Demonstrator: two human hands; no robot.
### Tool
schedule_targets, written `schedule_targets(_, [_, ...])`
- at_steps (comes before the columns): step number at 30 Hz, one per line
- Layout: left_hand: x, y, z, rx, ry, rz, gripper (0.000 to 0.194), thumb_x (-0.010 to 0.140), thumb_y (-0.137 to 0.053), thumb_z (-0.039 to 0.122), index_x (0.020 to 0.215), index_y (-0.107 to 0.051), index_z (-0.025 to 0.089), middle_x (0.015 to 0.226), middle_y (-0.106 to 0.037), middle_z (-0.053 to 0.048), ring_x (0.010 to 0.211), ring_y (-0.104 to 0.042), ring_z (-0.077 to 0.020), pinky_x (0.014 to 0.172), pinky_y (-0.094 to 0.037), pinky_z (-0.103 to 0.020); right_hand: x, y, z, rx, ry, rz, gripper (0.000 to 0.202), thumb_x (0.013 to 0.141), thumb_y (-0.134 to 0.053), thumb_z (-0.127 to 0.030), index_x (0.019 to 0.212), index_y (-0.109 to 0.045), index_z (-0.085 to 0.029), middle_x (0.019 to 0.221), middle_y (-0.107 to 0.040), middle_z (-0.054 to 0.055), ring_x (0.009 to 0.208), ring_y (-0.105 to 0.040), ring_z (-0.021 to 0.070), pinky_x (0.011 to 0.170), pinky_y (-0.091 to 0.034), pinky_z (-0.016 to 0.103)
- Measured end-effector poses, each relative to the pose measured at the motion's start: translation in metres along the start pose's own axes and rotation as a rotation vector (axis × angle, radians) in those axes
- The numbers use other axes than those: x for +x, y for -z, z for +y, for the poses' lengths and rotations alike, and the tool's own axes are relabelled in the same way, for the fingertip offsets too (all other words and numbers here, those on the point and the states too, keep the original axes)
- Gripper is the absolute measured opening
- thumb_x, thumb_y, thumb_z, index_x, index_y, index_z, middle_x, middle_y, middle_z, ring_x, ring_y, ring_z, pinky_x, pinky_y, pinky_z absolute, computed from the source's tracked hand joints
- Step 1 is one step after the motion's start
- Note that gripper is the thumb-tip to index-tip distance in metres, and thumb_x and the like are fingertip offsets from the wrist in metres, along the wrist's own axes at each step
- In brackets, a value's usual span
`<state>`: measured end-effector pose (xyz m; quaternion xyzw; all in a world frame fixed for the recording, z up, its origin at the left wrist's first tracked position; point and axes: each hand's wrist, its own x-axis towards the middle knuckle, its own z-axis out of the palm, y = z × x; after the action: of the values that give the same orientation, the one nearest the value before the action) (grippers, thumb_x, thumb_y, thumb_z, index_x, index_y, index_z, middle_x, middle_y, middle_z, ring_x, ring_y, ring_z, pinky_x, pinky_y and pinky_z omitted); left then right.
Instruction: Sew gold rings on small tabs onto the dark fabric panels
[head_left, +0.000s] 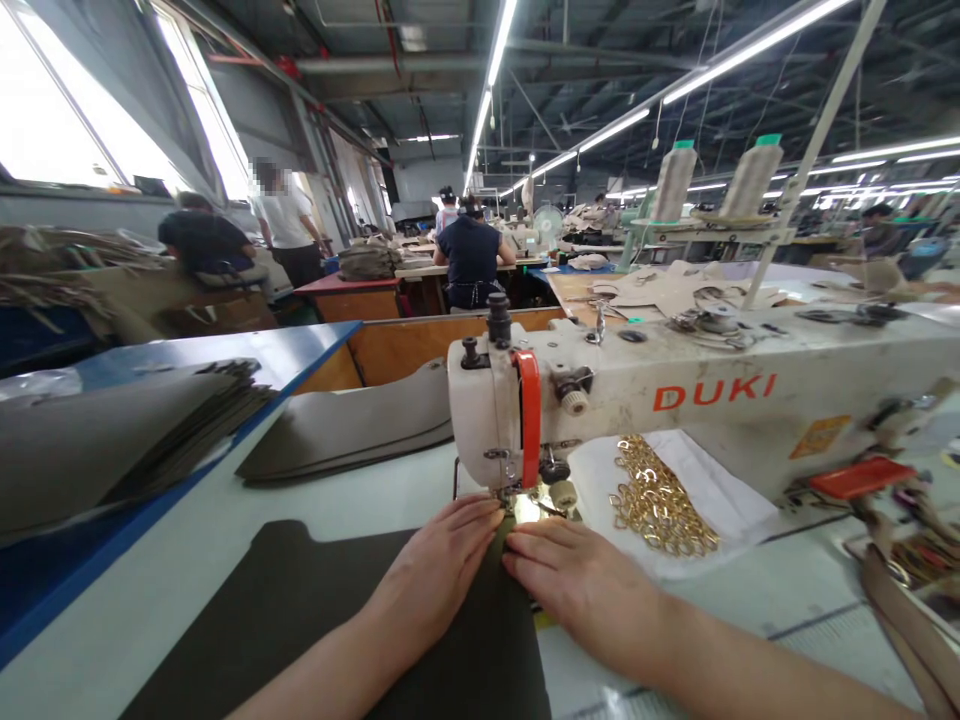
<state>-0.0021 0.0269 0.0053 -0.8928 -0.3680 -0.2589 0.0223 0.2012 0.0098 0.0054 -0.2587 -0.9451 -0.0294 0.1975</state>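
A dark grey-green panel [330, 610], leather-like with a notched far edge, lies on the pale sewing table under both my hands. My left hand [442, 555] rests flat on it, fingers stretched toward the needle area. On the panel's right edge are the fingertips of my right hand [574, 570], its fingers outstretched and its thumb hidden. Just beyond my fingertips stands the head of a white sewing machine [487, 410], with a red strip [528, 415] down its front. A small lamp lights the spot around the presser foot, which my fingers partly cover.
Gold-coloured metal rings [664, 505] lie on a white cloth [739, 490] right of the needle. Behind my left hand are cut panels [360, 420]; another stack [112, 420] sits on the blue-edged table. Thread cones [675, 182] stand behind the machine. Several people work farther back.
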Motion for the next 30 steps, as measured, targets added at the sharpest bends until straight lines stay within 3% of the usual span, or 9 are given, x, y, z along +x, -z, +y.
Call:
schedule_targets(10, [-0.004,0.002,0.001,0.182,-0.079,-0.150,0.040,0.087,-0.036,0.005,0.114,-0.063,0.015,0.119,-0.067,-0.006,0.112,-0.060,-0.0155,0.100,-0.045,-0.027,0.002,0.000,0.001,-0.016,0.011,-0.082,0.019,0.089,-0.054,-0.011,0.107,-0.060,-0.009,0.117,-0.062,0.013,0.109,-0.056,0.0201,0.098,-0.044,0.032])
schedule_targets(21, [-0.003,-0.002,-0.011,0.267,-0.168,-0.087,0.039,0.086,-0.037,0.009,0.110,-0.066,0.015,0.111,-0.070,-0.007,0.104,-0.065,-0.0169,0.093,-0.051,-0.027,0.008,-0.002,0.004,-0.009,0.008,-0.089,0.012,0.090,-0.053,-0.011,0.099,-0.060,-0.008,0.110,-0.063,0.010,0.111,-0.053,0.0174,0.101,-0.040,0.026])
schedule_targets(30, [0.002,-0.002,-0.012,0.287,-0.179,-0.109,0.039,0.085,-0.037,0.008,0.108,-0.068,0.014,0.110,-0.071,-0.007,0.102,-0.066,-0.0176,0.093,-0.051,-0.027,0.012,-0.005,0.007,-0.006,0.006,-0.085,0.014,0.092,-0.049,-0.011,0.097,-0.061,-0.007,0.104,-0.064,0.009,0.104,-0.055,0.0165,0.102,-0.037,0.025])
